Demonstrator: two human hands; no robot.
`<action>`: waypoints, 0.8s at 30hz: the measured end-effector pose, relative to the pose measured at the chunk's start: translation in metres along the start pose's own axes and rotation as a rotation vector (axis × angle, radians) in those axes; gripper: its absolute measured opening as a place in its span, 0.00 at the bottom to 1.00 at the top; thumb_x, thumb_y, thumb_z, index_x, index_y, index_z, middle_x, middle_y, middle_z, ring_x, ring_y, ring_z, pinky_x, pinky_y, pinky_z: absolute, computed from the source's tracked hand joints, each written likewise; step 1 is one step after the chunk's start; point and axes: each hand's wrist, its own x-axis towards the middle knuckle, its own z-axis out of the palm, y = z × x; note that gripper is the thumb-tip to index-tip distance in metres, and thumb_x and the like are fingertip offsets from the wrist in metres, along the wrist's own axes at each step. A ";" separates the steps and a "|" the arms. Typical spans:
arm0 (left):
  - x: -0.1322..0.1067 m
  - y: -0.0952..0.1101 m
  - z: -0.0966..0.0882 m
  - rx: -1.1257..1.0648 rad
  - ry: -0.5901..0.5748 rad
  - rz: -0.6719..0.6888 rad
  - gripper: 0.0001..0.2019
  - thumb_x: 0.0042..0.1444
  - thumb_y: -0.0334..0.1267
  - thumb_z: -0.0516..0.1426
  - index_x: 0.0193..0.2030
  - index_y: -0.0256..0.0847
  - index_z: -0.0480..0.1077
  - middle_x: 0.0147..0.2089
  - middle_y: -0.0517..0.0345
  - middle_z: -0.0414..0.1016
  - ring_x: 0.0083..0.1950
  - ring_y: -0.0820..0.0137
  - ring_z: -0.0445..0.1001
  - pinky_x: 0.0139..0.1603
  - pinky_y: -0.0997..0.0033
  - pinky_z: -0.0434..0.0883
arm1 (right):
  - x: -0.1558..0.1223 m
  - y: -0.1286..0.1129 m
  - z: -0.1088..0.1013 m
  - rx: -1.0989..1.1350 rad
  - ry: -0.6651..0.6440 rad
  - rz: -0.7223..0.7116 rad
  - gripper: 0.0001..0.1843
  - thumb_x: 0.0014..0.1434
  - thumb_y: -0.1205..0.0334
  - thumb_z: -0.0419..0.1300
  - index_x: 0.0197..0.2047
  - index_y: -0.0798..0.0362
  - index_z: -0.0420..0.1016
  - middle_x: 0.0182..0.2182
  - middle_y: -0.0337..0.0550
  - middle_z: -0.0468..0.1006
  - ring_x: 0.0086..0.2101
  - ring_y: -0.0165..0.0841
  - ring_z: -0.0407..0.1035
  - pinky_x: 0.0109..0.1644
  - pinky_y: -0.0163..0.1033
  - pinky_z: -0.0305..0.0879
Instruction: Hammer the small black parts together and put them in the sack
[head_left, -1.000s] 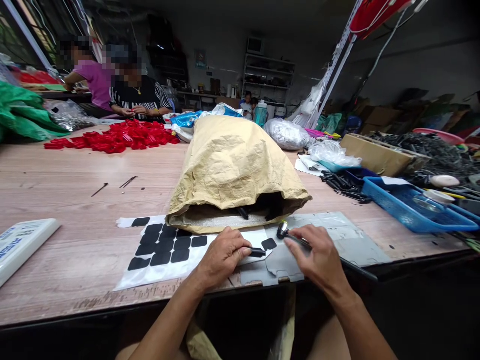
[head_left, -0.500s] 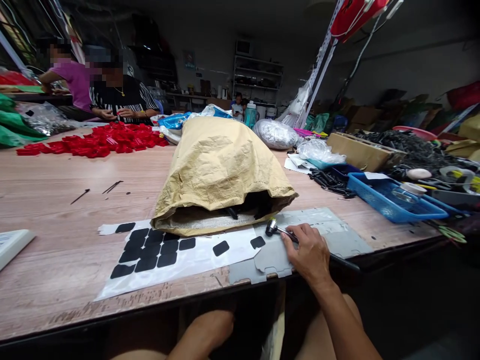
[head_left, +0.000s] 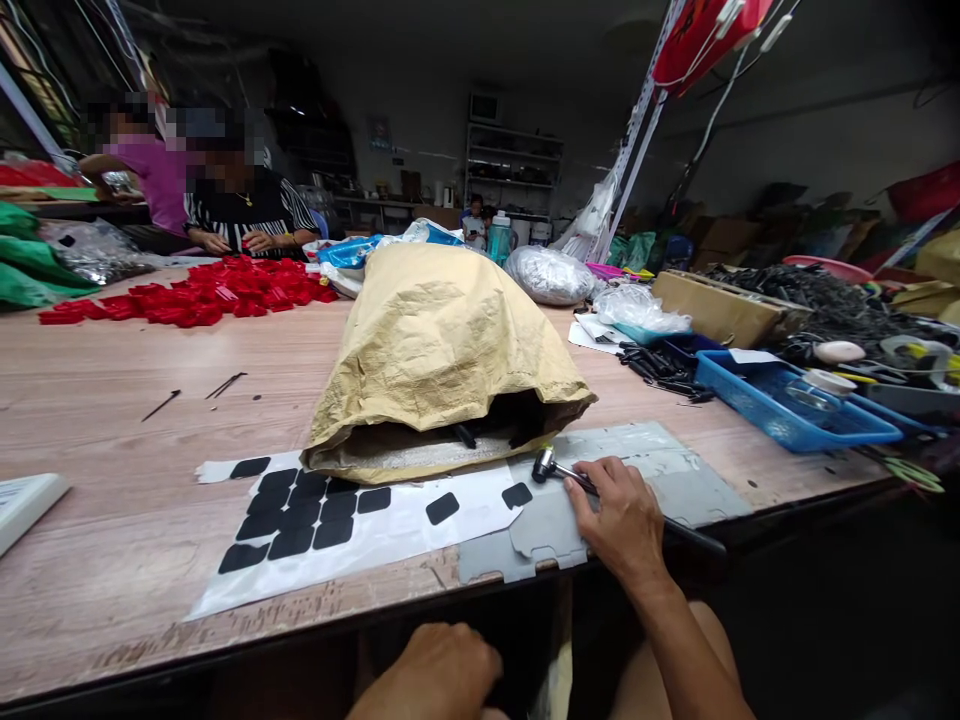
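Note:
My right hand (head_left: 624,515) is closed around the handle of a small hammer (head_left: 549,466), which lies over a grey board (head_left: 697,487) at the table edge. Its head has a metal body and a yellowish tip. Below the edge, over my lap, my left hand (head_left: 442,665) is curled with its knuckles up; what it holds, if anything, is hidden. A tan paper sack (head_left: 450,340) lies with its open mouth towards me, and dark pieces show inside. Partly under the sack is a white sheet (head_left: 405,540) bearing several black rounded-square stickers (head_left: 291,540).
A heap of red pieces (head_left: 217,290) lies at the far left, before two seated people. To the right stand a blue basket (head_left: 795,425), black parts (head_left: 660,368) and a cardboard box (head_left: 720,312). A white object (head_left: 30,505) sits at the left edge.
My left hand has risen and moved slightly right below the table edge, so more of its back shows. My right hand keeps hold of the hammer in nearly the same place.

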 end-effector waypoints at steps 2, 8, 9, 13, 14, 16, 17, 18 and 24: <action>0.012 -0.001 -0.028 -0.006 -0.056 0.158 0.11 0.58 0.42 0.62 0.47 0.50 0.80 0.40 0.59 0.83 0.41 0.64 0.79 0.42 0.69 0.72 | 0.000 0.000 0.001 -0.005 0.003 -0.005 0.11 0.64 0.54 0.58 0.46 0.47 0.76 0.40 0.41 0.76 0.41 0.38 0.64 0.45 0.42 0.56; 0.070 -0.027 -0.110 0.285 0.603 0.139 0.17 0.59 0.29 0.54 0.49 0.46 0.78 0.48 0.53 0.79 0.49 0.63 0.75 0.49 0.68 0.69 | 0.000 0.000 0.000 0.012 0.005 -0.011 0.11 0.64 0.55 0.57 0.46 0.47 0.76 0.41 0.42 0.76 0.41 0.38 0.65 0.45 0.42 0.56; 0.081 -0.035 -0.120 0.370 0.669 0.104 0.17 0.57 0.27 0.55 0.49 0.45 0.78 0.48 0.52 0.79 0.50 0.61 0.74 0.50 0.67 0.68 | 0.000 0.000 -0.001 0.020 0.003 -0.008 0.11 0.64 0.55 0.57 0.46 0.47 0.76 0.41 0.42 0.75 0.41 0.38 0.65 0.45 0.42 0.56; 0.103 -0.057 -0.140 0.565 0.700 0.093 0.16 0.53 0.25 0.58 0.47 0.42 0.78 0.46 0.49 0.78 0.51 0.56 0.71 0.51 0.61 0.67 | 0.001 0.001 -0.002 0.036 -0.013 -0.001 0.10 0.64 0.55 0.57 0.46 0.47 0.76 0.40 0.42 0.75 0.41 0.38 0.65 0.46 0.42 0.57; 0.102 -0.059 -0.141 0.563 0.697 0.103 0.18 0.52 0.24 0.58 0.48 0.42 0.78 0.45 0.49 0.79 0.51 0.56 0.71 0.51 0.61 0.67 | 0.001 0.001 -0.002 0.037 -0.016 0.000 0.10 0.64 0.54 0.57 0.45 0.47 0.76 0.40 0.42 0.75 0.41 0.38 0.64 0.46 0.42 0.57; 0.097 -0.059 -0.142 0.548 0.693 0.119 0.24 0.50 0.20 0.56 0.52 0.43 0.77 0.47 0.51 0.79 0.52 0.58 0.71 0.51 0.63 0.67 | 0.001 0.000 -0.002 0.038 -0.018 0.005 0.11 0.64 0.55 0.57 0.46 0.47 0.76 0.40 0.42 0.75 0.41 0.38 0.64 0.46 0.42 0.56; 0.095 -0.058 -0.142 0.557 0.692 0.121 0.27 0.48 0.18 0.55 0.53 0.44 0.76 0.47 0.52 0.79 0.52 0.58 0.71 0.51 0.64 0.67 | 0.001 0.000 -0.002 0.039 -0.017 0.008 0.11 0.64 0.55 0.57 0.46 0.47 0.76 0.41 0.42 0.75 0.41 0.38 0.64 0.45 0.41 0.56; 0.093 -0.057 -0.142 0.583 0.692 0.119 0.29 0.46 0.17 0.54 0.54 0.44 0.76 0.48 0.52 0.79 0.52 0.58 0.71 0.50 0.64 0.67 | 0.001 0.000 -0.002 0.040 -0.016 0.010 0.11 0.64 0.55 0.57 0.46 0.47 0.76 0.41 0.42 0.75 0.41 0.38 0.64 0.45 0.41 0.56; 0.098 -0.054 -0.143 0.741 0.717 0.098 0.20 0.47 0.17 0.53 0.40 0.39 0.79 0.41 0.48 0.77 0.49 0.57 0.70 0.47 0.60 0.66 | 0.002 -0.001 -0.002 0.046 0.003 0.000 0.10 0.64 0.55 0.57 0.46 0.48 0.76 0.40 0.43 0.75 0.40 0.37 0.64 0.45 0.41 0.56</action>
